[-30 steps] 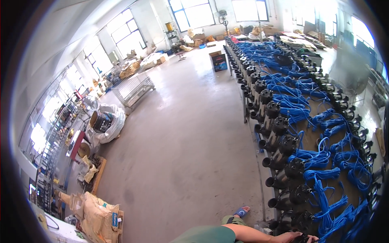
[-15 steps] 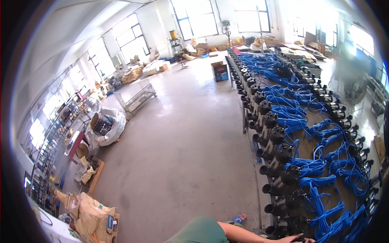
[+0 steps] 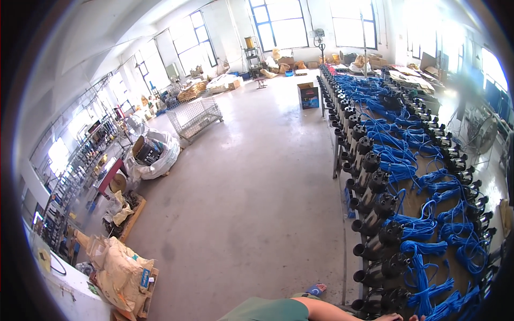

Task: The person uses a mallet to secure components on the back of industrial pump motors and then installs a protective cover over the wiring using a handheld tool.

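At the bottom edge, my left forearm reaches right, and my left hand [image 3: 391, 317] is at the near end of a row of black and steel pumps. Only a sliver of it shows beside the nearest pump [image 3: 381, 300]. A few fingertips of my right hand [image 3: 417, 318] show just to its right, near a coiled blue cable [image 3: 425, 294]. The picture's edge cuts off both hands, so what they touch or hold is hidden. Each pump lies with its black outlet toward the aisle, its blue cable bundled on the table behind it.
Two long rows of pumps line the table [image 3: 411, 195]. A dark box [image 3: 308, 96] stands by its far end. Across the aisle are a wire cage cart [image 3: 195, 119], a large white sack [image 3: 155, 166] and brown bags on a pallet [image 3: 120, 273]. A fan [image 3: 484, 134] stands right.
The view has swung slightly left, so the room appears shifted right. My hands have sunk lower and show less at the bottom edge.
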Demonstrator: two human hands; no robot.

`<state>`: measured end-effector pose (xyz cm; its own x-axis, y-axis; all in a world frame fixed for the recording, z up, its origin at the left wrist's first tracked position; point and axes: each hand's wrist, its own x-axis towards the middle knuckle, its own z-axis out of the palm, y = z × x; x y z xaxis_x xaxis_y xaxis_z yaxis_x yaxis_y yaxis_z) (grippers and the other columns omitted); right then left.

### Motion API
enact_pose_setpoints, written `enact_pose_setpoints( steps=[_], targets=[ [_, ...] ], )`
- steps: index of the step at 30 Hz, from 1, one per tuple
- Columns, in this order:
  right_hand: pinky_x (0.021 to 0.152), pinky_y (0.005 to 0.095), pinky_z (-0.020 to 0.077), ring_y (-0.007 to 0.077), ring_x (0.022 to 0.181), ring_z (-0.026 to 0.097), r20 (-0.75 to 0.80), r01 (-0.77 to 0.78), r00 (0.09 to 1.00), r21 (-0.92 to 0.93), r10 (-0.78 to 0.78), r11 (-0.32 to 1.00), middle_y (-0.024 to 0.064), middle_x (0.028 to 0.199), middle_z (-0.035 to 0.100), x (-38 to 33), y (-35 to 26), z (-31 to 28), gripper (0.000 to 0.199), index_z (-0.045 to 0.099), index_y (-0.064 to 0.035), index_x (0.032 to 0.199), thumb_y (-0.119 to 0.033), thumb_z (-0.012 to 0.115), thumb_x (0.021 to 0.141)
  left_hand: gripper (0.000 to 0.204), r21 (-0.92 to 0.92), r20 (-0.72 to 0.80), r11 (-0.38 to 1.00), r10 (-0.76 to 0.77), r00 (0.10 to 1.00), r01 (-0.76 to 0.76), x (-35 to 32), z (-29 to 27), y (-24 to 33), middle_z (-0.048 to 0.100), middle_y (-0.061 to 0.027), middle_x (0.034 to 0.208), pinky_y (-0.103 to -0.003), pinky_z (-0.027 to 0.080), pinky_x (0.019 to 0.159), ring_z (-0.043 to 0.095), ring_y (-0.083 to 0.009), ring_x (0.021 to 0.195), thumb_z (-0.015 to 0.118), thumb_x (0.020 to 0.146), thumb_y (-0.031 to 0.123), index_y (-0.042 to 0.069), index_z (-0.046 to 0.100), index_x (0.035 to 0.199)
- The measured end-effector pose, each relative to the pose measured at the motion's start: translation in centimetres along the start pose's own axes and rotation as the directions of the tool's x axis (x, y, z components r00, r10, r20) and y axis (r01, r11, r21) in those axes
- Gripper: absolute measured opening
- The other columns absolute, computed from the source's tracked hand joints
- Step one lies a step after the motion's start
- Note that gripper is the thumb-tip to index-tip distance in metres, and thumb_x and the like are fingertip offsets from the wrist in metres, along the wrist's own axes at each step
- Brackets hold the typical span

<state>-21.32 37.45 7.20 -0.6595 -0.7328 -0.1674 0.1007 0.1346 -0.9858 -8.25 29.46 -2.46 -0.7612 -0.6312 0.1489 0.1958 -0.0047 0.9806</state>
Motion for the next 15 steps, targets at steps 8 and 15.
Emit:
enact_pose_setpoints(
  steps=[8, 15],
  targets=[
    [0.087, 0.0344, 0.0535, 0.0214, 0.097, 0.071, -0.015, 0.136, 0.989, -0.341, -0.15, 0.93, 0.0126, 0.102, 0.077, 4.7, -6.3, 2.5, 0.034, 0.072, -0.0019, 0.117, -0.032, 0.06, 0.107, 0.043, 0.211, -0.014, 0.977, 0.045, 0.999, -0.041, 0.2, -1.6, 1.3, 0.061, -0.0148, 0.129, -0.041, 0.049, 0.106, 0.061, -0.0294, 0.121, 0.082, 0.089, 0.027, 0.005, 0.067, 0.123],
    [0.082, 0.0361, 0.0586, 0.0297, 0.093, 0.077, -0.346, -0.003, 0.915, -0.524, -0.209, 0.852, 0.0191, 0.1, 0.077, -4.5, -5.4, -6.6, 0.032, 0.07, 0.0017, 0.116, -0.027, 0.069, 0.102, 0.05, 0.007, 0.098, 0.979, -0.204, 0.974, 0.205, 2.2, -3.0, 3.4, 0.068, -0.0093, 0.119, -0.033, 0.053, 0.094, 0.063, -0.0158, 0.106, 0.074, 0.09, 0.011, 0.002, 0.059, 0.136]
  ],
)
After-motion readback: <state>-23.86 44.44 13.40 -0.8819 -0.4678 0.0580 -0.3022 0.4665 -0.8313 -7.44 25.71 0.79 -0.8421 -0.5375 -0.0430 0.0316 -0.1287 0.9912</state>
